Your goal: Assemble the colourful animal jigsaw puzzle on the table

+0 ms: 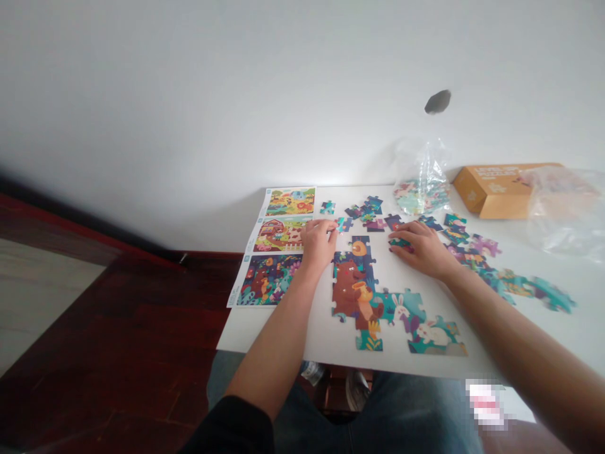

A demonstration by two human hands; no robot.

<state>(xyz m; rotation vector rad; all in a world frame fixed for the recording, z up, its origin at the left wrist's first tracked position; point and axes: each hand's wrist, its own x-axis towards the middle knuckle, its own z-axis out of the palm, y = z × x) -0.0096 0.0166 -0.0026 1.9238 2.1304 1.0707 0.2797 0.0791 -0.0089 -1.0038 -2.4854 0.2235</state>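
Observation:
A partly joined jigsaw (pixel 366 296) with a brown bear and white rabbits lies on the white table (pixel 265 331). My left hand (pixel 317 242) rests just left of its top, fingers pinched on a small teal puzzle piece (pixel 341 224). My right hand (pixel 420 247) lies palm down to the right of the bear, fingers curled over a dark piece (pixel 399 242). Loose pieces (pixel 371 211) are scattered beyond both hands.
A picture sheet (pixel 276 246) with three sample scenes lies at the table's left edge. A clear plastic bag (pixel 423 183) of pieces and an orange box (pixel 505 186) stand at the back by the white wall. More joined pieces (pixel 515 284) run off to the right. Dark red floor lies left.

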